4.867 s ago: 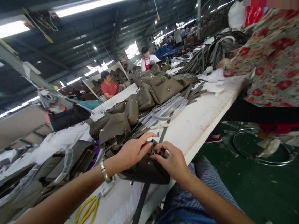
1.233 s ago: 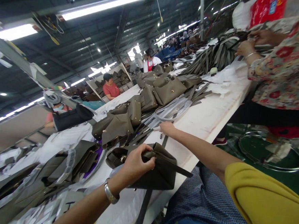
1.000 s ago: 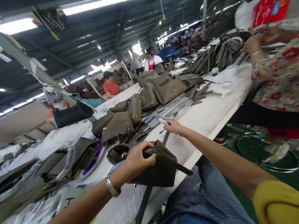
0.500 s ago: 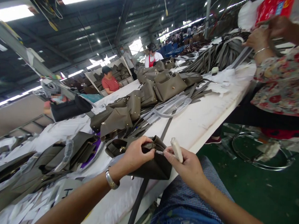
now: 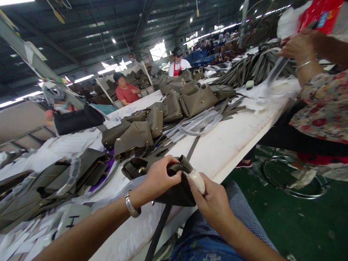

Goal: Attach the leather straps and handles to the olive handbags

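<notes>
A dark olive handbag (image 5: 175, 192) rests near the table's front edge, its top opening facing up toward me. My left hand (image 5: 160, 177) pinches the bag's upper edge between thumb and fingers. In my right hand (image 5: 213, 199) is a hand tool with a whitish, wrapped-looking handle (image 5: 197, 182). The tool's front end meets the bag's edge just beside my left thumb. Its tip is too small and hidden to make out. A dark strap (image 5: 158, 236) hangs below the bag across the table edge.
Several olive bags (image 5: 134, 137) are piled along the white table (image 5: 217, 149), among loose straps and clear plastic strips. More bags (image 5: 39, 188) lie at left. On the right, a co-worker's hands (image 5: 301, 48) handle a strap. A stool's metal ring (image 5: 291, 190) stands on the green floor.
My right hand has turned the tool so its whitish handle now slants down toward my palm, its front end against the bag. My left hand keeps its grip. The co-worker's hands have shifted slightly.
</notes>
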Motion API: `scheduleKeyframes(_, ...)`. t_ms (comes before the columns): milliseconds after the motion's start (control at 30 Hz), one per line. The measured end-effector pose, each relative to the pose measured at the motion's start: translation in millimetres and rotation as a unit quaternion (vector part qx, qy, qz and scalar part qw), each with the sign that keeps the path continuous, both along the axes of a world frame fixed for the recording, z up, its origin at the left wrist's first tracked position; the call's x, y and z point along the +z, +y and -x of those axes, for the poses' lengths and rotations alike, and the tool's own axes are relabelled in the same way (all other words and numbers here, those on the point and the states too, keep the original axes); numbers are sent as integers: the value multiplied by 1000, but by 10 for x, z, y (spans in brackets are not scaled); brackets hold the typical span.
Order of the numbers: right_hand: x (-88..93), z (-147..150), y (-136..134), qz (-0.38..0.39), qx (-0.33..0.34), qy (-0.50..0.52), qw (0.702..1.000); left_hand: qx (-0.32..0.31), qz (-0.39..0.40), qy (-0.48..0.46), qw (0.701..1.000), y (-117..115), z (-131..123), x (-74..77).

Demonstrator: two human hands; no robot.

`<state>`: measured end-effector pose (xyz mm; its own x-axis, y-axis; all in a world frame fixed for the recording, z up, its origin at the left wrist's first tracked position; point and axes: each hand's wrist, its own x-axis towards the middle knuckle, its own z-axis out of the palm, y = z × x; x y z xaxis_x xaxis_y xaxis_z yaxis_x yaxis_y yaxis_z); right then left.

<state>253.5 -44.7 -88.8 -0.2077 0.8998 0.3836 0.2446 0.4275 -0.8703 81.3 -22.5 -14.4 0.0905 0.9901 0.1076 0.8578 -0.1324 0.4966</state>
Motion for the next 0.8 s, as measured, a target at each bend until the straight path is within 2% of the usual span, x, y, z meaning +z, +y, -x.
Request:
scheduleKeyframes(200, -30, 21, -31, -31, 14, -16, 999, 6, -11, -8, 1000, -42, -49, 14)
scheduleKeyframes(333, -44, 45, -37, -24, 16, -12, 1000, 12, -25, -5, 1000, -66, -82, 20)
scheduleKeyframes(433, -44, 96, 0, 11, -6, 21, 1000, 17, -29, 0, 999, -66, -108, 26)
scheduleKeyframes(567, -49, 167, 72, 103, -70, 107, 986, 19, -34, 7, 999, -60, -118, 24)
scheduleKeyframes(633, -59, 182, 83, 115, -80, 123, 982, 16, -37, 11, 999, -57, -108, 14)
scheduleKeyframes(700, -79, 185, 70, 90, -60, 92, 990, 15, -37, 12, 999, -51, -87, -4)
scheduleKeyframes(800, -124, 188, 40, 2, 0, 3, 1000, 2, -28, 2, 1000, -31, -41, -41)
